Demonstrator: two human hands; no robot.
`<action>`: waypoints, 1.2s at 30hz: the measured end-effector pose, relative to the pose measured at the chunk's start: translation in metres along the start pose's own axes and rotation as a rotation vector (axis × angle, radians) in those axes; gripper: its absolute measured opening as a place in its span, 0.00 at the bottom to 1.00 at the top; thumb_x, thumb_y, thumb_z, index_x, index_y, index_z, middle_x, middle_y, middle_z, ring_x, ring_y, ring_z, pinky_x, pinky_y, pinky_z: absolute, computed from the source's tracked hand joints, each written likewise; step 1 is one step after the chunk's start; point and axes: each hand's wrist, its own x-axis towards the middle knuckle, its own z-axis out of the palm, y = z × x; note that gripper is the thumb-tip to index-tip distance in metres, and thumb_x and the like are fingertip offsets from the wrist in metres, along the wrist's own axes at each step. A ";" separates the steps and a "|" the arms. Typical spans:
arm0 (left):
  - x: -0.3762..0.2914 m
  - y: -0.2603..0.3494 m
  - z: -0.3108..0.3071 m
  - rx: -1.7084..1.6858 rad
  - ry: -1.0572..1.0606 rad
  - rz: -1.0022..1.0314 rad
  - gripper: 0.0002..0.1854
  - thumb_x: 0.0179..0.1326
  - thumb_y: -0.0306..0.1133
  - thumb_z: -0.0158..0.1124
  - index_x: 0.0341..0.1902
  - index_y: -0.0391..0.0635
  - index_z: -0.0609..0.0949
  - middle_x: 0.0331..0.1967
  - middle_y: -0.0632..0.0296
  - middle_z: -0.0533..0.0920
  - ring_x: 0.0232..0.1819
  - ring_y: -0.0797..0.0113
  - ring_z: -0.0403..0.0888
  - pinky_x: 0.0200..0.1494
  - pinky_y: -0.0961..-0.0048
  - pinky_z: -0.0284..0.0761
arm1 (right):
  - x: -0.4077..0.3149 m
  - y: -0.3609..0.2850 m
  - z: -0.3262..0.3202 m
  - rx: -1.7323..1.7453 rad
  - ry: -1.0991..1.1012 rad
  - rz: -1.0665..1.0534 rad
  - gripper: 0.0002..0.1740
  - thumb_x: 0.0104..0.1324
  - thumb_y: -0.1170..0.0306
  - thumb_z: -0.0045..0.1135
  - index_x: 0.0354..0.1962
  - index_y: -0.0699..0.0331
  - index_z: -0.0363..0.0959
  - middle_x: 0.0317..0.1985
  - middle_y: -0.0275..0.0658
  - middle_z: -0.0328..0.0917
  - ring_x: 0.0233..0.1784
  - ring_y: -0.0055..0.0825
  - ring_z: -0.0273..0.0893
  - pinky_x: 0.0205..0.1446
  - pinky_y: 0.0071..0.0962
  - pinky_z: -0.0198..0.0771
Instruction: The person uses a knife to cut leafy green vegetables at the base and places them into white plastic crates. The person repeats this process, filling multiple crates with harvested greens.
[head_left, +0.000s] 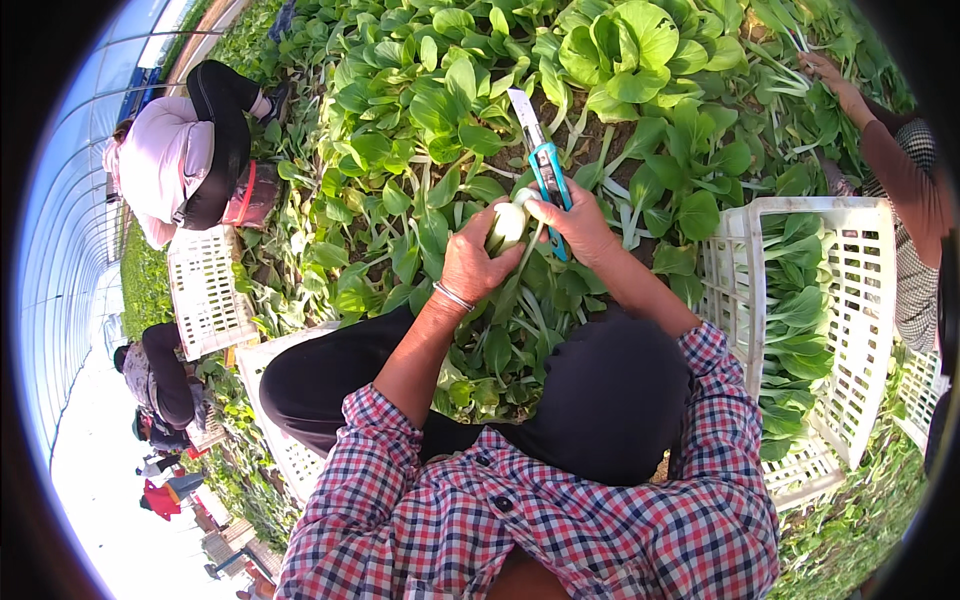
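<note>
My left hand (474, 251), a metal bangle on its wrist, grips a head of bok choy by its pale base (508, 227). The leaves of that head hang down below my hands, partly hidden by them. In my right hand (583, 225) is a teal utility knife (550, 176), its wide blade (523, 107) extended and pointing away from me. The thumb and fingers of this same hand pinch a pale stalk (527, 196) right beside the base. Growing bok choy plants (442, 112) stand just beyond both hands.
At my right, a white plastic crate (862, 315) holds rows of bok choy (796, 315). Another white crate (281, 420) stands by my left knee. A co-worker's hand (825, 71) holds stalks at upper right. More people crouch at left, one (169, 150) near a crate (210, 289).
</note>
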 end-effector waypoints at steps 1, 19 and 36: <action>0.001 -0.008 0.002 -0.078 -0.059 -0.068 0.25 0.43 0.30 0.65 0.49 0.38 0.73 0.33 0.55 0.79 0.35 0.66 0.78 0.40 0.72 0.74 | -0.002 -0.003 -0.004 -0.020 -0.015 0.049 0.16 0.56 0.68 0.61 0.39 0.67 0.69 0.24 0.31 0.72 0.20 0.16 0.68 0.21 0.18 0.65; 0.041 -0.070 0.030 -0.515 -0.505 -0.708 0.24 0.42 0.32 0.69 0.45 0.38 0.75 0.37 0.64 0.78 0.36 0.75 0.75 0.42 0.77 0.71 | 0.033 0.054 -0.062 -0.183 -0.093 0.310 0.23 0.45 0.62 0.72 0.32 0.66 0.69 0.22 0.29 0.69 0.18 0.13 0.64 0.18 0.15 0.63; 0.180 -0.076 0.028 1.018 -0.677 0.414 0.15 0.40 0.25 0.60 0.36 0.43 0.74 0.54 0.56 0.71 0.34 0.58 0.79 0.35 0.61 0.74 | 0.097 0.085 -0.106 -1.034 0.210 0.001 0.15 0.58 0.64 0.55 0.33 0.68 0.65 0.21 0.48 0.73 0.25 0.46 0.74 0.30 0.42 0.67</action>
